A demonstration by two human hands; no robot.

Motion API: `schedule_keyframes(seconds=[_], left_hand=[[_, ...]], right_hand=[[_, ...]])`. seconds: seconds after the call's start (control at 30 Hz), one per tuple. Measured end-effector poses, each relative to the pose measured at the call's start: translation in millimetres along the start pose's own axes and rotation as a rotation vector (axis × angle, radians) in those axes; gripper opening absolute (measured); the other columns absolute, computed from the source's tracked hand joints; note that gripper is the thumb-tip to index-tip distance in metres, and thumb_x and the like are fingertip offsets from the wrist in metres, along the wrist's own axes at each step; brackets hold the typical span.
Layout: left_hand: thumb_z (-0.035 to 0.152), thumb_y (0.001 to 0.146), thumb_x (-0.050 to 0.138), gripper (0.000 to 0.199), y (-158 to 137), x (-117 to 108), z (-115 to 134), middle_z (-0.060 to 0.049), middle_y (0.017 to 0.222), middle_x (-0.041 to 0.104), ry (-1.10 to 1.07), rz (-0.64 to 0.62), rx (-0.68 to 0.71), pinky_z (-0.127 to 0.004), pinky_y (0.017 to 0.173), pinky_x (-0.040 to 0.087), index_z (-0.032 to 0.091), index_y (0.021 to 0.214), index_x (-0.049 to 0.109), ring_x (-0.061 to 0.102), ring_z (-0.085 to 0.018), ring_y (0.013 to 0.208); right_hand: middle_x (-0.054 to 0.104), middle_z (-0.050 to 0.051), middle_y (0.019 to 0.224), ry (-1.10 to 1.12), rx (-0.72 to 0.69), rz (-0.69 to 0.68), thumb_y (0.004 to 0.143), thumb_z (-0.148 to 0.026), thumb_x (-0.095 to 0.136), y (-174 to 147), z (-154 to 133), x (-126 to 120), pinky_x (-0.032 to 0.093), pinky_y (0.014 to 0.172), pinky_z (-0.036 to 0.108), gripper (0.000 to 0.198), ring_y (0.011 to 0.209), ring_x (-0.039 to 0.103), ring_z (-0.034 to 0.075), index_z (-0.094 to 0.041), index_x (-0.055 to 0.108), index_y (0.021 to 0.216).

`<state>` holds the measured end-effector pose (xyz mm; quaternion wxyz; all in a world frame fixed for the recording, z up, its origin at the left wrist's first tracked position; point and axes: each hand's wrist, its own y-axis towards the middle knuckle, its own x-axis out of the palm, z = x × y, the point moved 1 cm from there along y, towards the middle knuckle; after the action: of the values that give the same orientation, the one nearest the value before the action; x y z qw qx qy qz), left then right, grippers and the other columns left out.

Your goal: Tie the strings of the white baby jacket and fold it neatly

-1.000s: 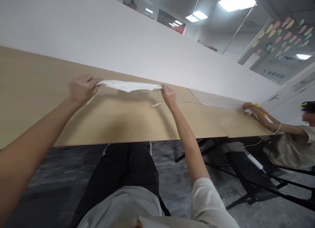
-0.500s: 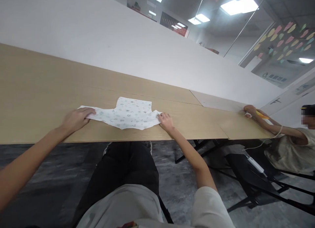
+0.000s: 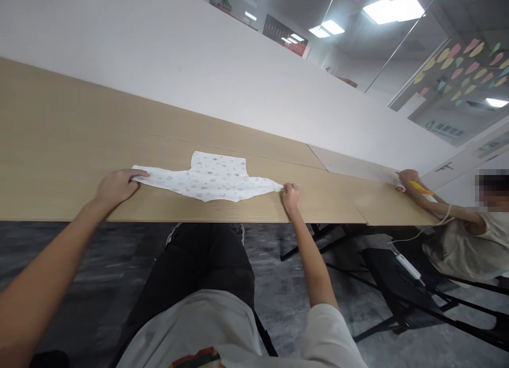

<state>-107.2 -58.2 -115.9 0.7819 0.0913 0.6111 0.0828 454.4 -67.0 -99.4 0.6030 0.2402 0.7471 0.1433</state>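
Note:
A small white long-sleeved baby top (image 3: 218, 178) with a fine print lies spread on the wooden table (image 3: 71, 145). Its body points toward the wall, and its sleeves stretch out to both sides. My left hand (image 3: 117, 187) is closed on the end of the left sleeve, thumb and fingers pressed together at the cuff. At the opposite cuff, my right hand (image 3: 291, 197) pinches the tip of the right sleeve. The fabric between the hands lies mostly flat, with slight folds near the right sleeve.
A white wall (image 3: 159, 55) with glass above borders the table's far side. To the right, another person's hand (image 3: 409, 177) is on the table near a yellow item (image 3: 421, 187). A black folding chair (image 3: 397, 283) holds a white power strip (image 3: 409, 266) with a cable.
My right hand has moved right, pulling the right sleeve out straight to a longer reach. My left hand stays at the left cuff, slightly shifted outward.

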Motion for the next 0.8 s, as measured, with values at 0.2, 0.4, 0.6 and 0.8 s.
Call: schedule_keyframes(seconds=[0.2,0.4,0.6,0.8], left_hand=[[0.027,0.076,0.039,0.054,5.1,5.6,-8.9,-0.009,0.134,0.064,-0.078,0.023,0.051,-0.036,0.105,0.043,0.013,0.12,0.067,0.055,-0.025,0.124],[0.036,0.084,0.034,0.065,4.1,-0.2,-4.2,-0.02,0.143,0.053,0.012,0.006,-0.029,-0.046,0.11,0.036,0.003,0.136,0.057,0.049,-0.035,0.13],[0.045,0.091,0.027,0.067,5.9,2.6,-7.8,-0.017,0.145,0.052,0.003,-0.007,-0.057,-0.053,0.106,0.038,0.014,0.146,0.049,0.048,-0.037,0.13],[0.039,0.089,0.031,0.064,6.5,3.2,-8.8,-0.015,0.145,0.053,-0.028,0.016,-0.076,-0.055,0.106,0.039,0.014,0.145,0.052,0.05,-0.038,0.129]], right_hand=[[0.065,0.02,0.108,0.062,0.159,-0.001,0.088,-0.015,0.041,0.0,6.8,4.8,0.045,0.082,0.032,0.038,0.094,0.06,0.025,-0.007,0.071,0.11],[0.066,0.016,0.109,0.13,0.141,-0.1,0.086,-0.017,0.043,2.2,6.5,6.5,0.045,0.08,0.029,0.037,0.09,0.062,0.023,-0.012,0.072,0.108],[0.069,0.012,0.088,0.246,0.285,0.108,0.089,-0.021,0.033,-3.1,7.6,4.2,0.044,0.075,0.031,0.044,0.077,0.061,0.023,-0.01,0.064,0.12],[0.066,0.007,0.08,0.714,0.298,0.178,0.084,-0.025,0.032,-3.6,17.0,8.3,0.046,0.071,0.029,0.04,0.071,0.061,0.02,-0.012,0.064,0.105]])
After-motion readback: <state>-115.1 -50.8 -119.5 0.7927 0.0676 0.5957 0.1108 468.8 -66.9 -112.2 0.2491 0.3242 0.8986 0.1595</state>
